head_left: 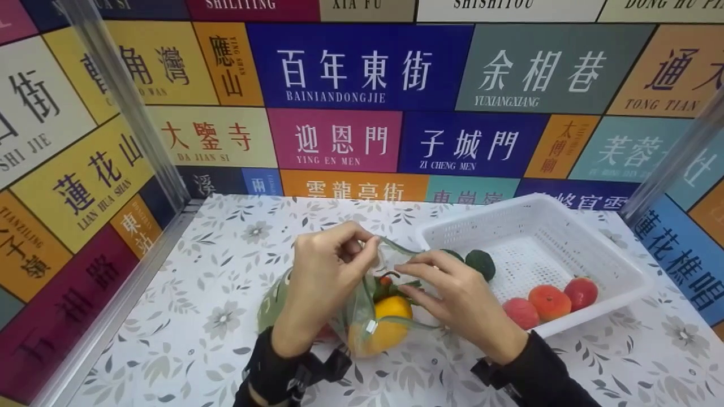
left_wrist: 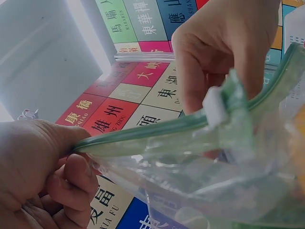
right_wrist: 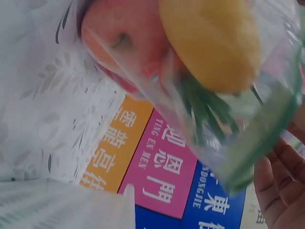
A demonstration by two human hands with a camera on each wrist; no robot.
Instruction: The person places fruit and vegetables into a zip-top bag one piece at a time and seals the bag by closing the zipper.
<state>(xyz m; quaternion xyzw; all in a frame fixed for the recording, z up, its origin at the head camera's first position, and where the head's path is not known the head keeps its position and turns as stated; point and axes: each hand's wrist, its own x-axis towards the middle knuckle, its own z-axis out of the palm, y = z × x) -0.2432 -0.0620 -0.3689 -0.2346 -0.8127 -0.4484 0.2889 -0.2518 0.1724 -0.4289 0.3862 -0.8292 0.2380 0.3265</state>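
Head view, lower middle: left hand (head_left: 328,268) pinches the bag rim (head_left: 399,246), likely floppy, best hold; right hand (head_left: 461,291) gripping? Can't tell.

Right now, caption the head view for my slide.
Left hand pinches a clear bag of produce, right hand at its mouth, white basket alongside.

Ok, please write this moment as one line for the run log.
left hand: pinches green-edged bag | right hand: at bag mouth | bag: yellow item inside | white basket: three reddish fruits
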